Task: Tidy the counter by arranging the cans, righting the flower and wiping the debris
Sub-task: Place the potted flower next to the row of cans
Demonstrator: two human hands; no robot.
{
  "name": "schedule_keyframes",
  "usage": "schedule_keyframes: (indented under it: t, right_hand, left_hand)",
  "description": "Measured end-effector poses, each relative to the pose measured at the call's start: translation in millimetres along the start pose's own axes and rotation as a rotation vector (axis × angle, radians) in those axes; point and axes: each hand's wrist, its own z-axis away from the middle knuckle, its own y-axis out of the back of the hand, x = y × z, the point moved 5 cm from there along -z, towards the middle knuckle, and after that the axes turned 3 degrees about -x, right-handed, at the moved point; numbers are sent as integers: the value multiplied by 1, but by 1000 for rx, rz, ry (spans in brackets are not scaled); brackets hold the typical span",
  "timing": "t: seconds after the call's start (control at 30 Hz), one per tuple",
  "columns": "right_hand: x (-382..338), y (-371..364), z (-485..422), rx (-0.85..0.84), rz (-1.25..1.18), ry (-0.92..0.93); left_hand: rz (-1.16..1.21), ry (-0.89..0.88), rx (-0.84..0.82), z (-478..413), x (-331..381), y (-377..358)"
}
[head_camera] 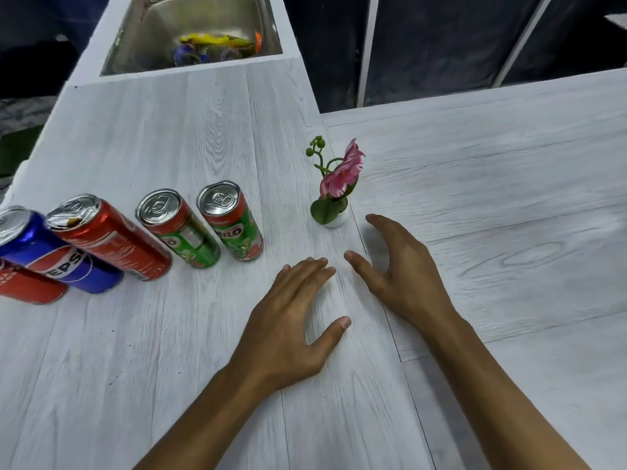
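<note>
— So, nearest first: what are the hands doing?

— Both lie low over the surface point(509, 184), palms down. The left hand point(288, 320) has its fingers point(314, 266) spread flat, thumb out; the right hand point(403, 276) is opened wide, thumb and forefinger apart. Neither has hold of anything.

— And the task's things?

— Just beyond the right hand, the flower point(339, 178) stands upright in its small white pot point(336, 222), not touched. To the left runs a row of upright cans: two Milo cans point(234, 225), a red can point(112, 239), a Pepsi can point(51, 256), and another red one point(27, 286) cut off at the frame edge.

— So which step is this?

— I'd judge the cans and flower done and the wiping next. That calls for a cloth, and none is in view.

— Any debris?

— Only a few tiny dark specks on the near left of the surface; too small to say what they are.

— Further back?

— A steel sink point(142, 39) holds some colourful wrappers point(220, 45), blurred. Its far part is cropped. The cans lean only from lens distortion, I think.
</note>
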Motion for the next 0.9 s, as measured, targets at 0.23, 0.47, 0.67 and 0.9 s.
schedule_keyframes:
  t: [0.23,0.47,0.67,0.9]
  right_hand:
    - [3,-7,-25,6,-10,14]
    - [2,-11,-50,38,-35,-9]
    - [-1,-17,-61,14,-87,-2]
    - [-8,-21,-68,60,-182,38]
  left_hand:
    - [-85,-55,-58,-2,-6,-14]
    - [-143,-84,-62,-3,-9,-18]
    - [-151,-87,-60,-4,-9,-19]
    - [-154,-88,-61,-4,-8,-18]
